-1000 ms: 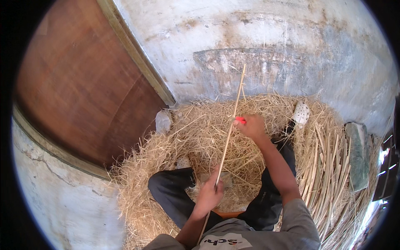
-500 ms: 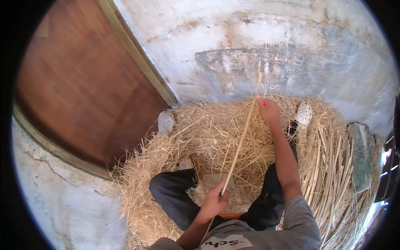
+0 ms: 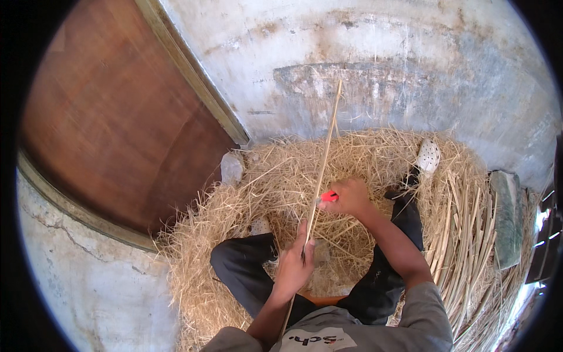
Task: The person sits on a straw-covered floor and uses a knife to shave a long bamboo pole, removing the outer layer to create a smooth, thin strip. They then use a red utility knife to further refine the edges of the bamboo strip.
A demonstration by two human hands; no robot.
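Note:
A long, thin, pale stalk [image 3: 329,135] slants up and away from my lap toward the wall. My left hand [image 3: 293,267] is closed around its lower part, and a small dark bit shows beside those fingers. In my right hand [image 3: 352,198] is a red utility knife [image 3: 329,196], its blade end against or very close to the stalk, just beyond my left hand. Whether the blade is cutting in cannot be made out. Between my bent legs lies a blocky stone [image 3: 321,251], partly hidden by the hands and straw.
Straw-like shavings [image 3: 281,170] heap around my feet and against the stained wall [image 3: 410,64]. On the right lies a bundle of long stalks [image 3: 463,234] beside a greenish stone slab [image 3: 508,220]. A pale rock [image 3: 232,169] sits near the brown door [image 3: 129,117].
My right hand has come back from far up the stalk to near my left hand, bringing the knife into plain view. The stalk's far end has swung left; my left hand has moved slightly forward.

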